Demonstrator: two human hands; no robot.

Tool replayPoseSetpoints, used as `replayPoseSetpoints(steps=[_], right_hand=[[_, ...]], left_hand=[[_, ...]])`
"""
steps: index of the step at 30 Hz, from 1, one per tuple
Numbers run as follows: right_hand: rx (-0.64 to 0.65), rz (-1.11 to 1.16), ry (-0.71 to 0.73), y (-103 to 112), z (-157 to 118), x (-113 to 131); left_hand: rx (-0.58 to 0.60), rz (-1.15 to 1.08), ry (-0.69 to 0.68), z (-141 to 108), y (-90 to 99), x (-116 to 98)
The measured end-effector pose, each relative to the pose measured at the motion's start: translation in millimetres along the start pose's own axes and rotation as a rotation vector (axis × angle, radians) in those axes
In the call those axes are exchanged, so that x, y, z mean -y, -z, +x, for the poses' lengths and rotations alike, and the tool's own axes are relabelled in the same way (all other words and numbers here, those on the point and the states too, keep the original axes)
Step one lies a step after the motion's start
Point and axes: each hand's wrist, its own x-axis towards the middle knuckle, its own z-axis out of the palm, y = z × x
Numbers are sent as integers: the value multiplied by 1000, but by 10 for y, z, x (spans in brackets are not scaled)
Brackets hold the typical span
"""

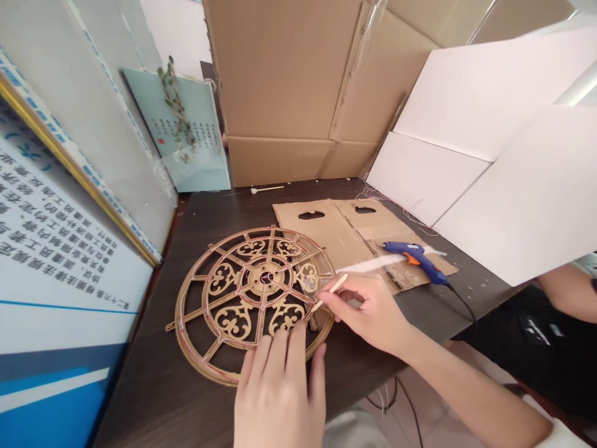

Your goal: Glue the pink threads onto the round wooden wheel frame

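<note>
A round openwork wooden frame (267,278) with scroll ornaments lies flat on the dark table, thin pinkish wire running along its rings and spokes. My left hand (280,379) rests palm down over the frame's near edge, its fingers stretched forward and the thumb apart on the right. Between the thumb and fingers of my right hand (368,311) is a short pale wooden stick (330,292), pinched and slanting down to the frame's right side. The stick's lower tip is at a spoke near the outer ring.
A blue glue gun (417,258) lies on a cardboard sheet (321,230) at the right, its cable hanging over the table edge. Cardboard and white panels stand behind. Another person's arm (571,289) shows at far right.
</note>
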Motion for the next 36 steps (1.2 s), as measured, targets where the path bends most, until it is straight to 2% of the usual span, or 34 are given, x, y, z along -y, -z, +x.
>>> replayPoseSetpoints(steps=[5, 9, 14, 24, 36], right_hand=[[45, 16, -6, -1, 24, 46], [72, 64, -74, 8, 38, 54], [71, 111, -136, 8, 43, 44], [97, 162, -166, -15, 60, 68], [56, 180, -184, -11, 48, 53]], left_hand=[[9, -8, 8, -7, -10, 2], [12, -14, 19, -11, -8, 1], [29, -33, 20, -20, 5, 4], [17, -60, 36, 14, 18, -21], [22, -32, 15, -3, 11, -2]])
